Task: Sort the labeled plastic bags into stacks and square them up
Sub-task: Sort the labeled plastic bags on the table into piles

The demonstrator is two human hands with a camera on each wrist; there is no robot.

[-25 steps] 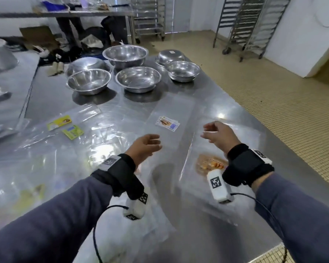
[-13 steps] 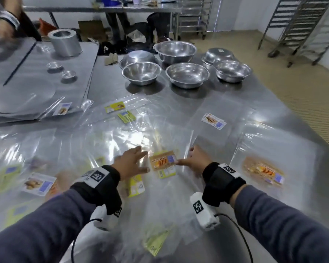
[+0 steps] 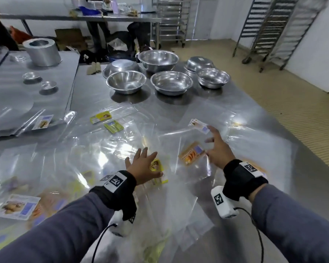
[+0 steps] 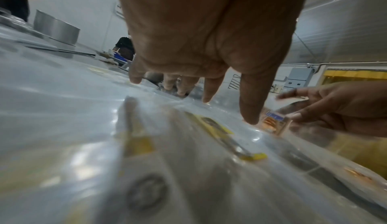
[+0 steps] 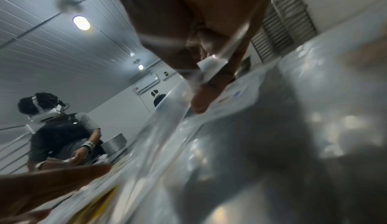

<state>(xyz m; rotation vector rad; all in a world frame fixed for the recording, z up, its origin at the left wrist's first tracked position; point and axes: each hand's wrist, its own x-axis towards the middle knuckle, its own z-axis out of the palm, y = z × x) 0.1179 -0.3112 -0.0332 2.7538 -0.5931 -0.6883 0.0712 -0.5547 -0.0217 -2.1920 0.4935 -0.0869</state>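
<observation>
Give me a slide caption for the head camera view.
Two open hands, left hand and right hand, spread over labeled clear bags on a steel table.

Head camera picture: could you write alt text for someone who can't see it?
Two open hands, the left hand and right hand, reach over clear plastic bags with printed labels spread across a stainless steel table; an orange-labelled clear bag lies between them. Six round steel mixing bowls stand at the far end.
</observation>
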